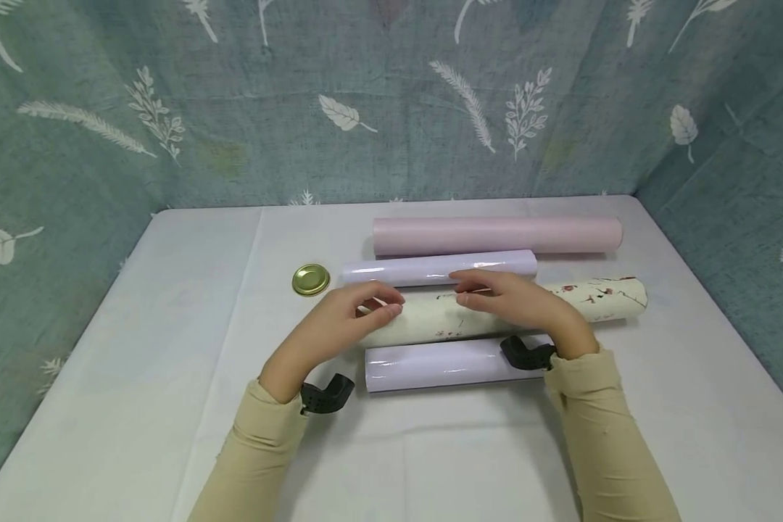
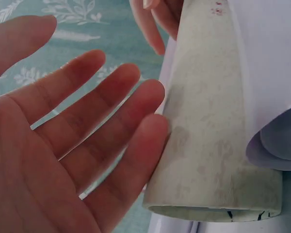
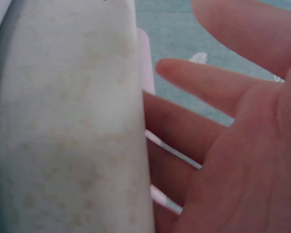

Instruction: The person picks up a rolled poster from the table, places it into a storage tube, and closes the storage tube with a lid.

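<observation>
Both my left grip [image 1: 336, 326] and right grip [image 1: 518, 299] look loosely spread, holding nothing, right by the floral roll [image 1: 424, 319] between two glossy rolls [image 1: 431, 366], so I'm guessing we're lining up and next needs gentle curling-in.

The white table [image 1: 137, 362] has a pink roll [image 1: 496, 235] near its far edge. Then, toward the near edge, come a pale purple roll [image 1: 440, 268], a cream roll [image 1: 450, 319] with little red flowers and dark twigs, and another pale purple roll [image 1: 440, 365]. The round lid [image 1: 311, 280] is gold. The blue-green cloth [image 1: 391, 167] has white leaves.
</observation>
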